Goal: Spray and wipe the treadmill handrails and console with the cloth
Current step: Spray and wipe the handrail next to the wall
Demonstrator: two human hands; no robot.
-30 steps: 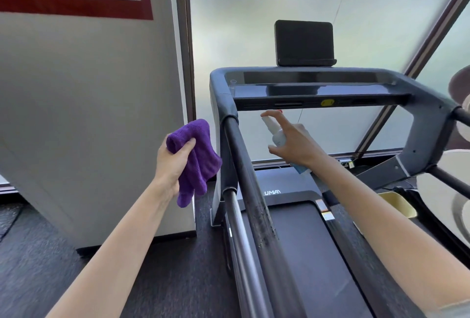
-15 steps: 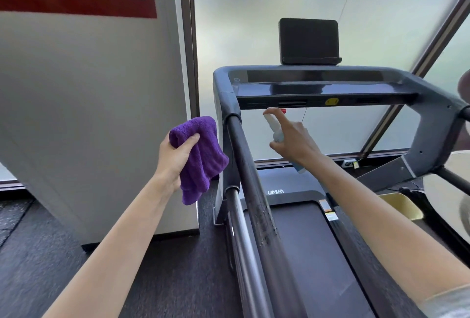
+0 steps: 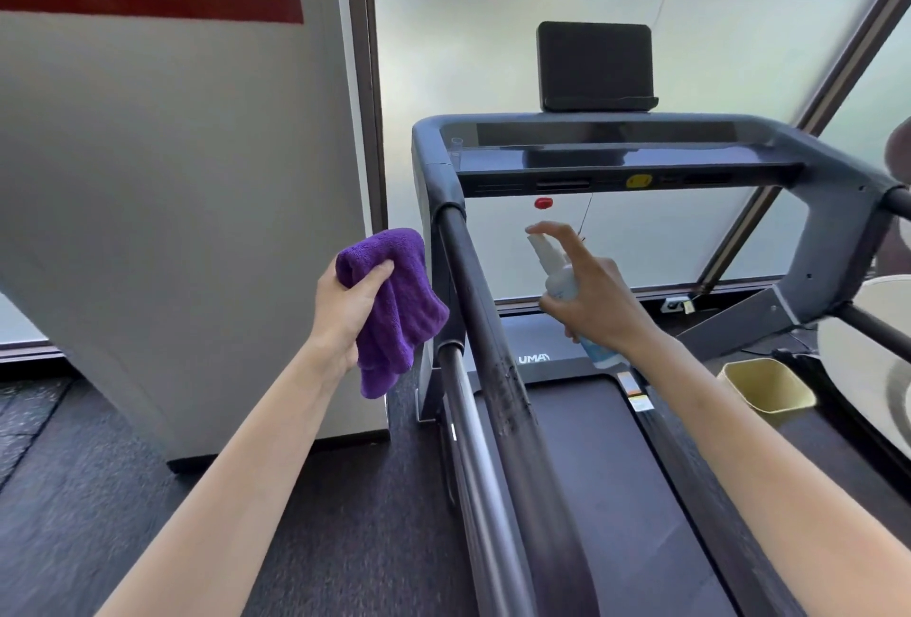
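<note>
Treadmill [image 3: 616,468]: the largest item, seen from beside its left side; the belt runs down the middle. Stray mist landing on the belt could leave a slick patch.
Console [image 3: 616,158]: dark crossbar joining the 2 rails, with a tablet holder [image 3: 594,66] above. Risk: liquid aimed here may seep into the slots and the yellow button.
Left handrail [image 3: 485,320]: black bar running toward the viewer, its coating scuffed lower down. The nozzle appears to point across it, so a badly aimed spray could pass over it.
Cloth [image 3: 394,306]: purple, bunched, just left of the rail, not touching it. The hanging folds could snag on the post.
Left hand [image 3: 345,306]: grip closed round the cloth.
Spray bottle [image 3: 559,278]: small, tilted, right of the rail. It may slip if wet.
Right hand [image 3: 591,301]: grip wrapped round the bottle, forefinger raised over the pump.
</note>
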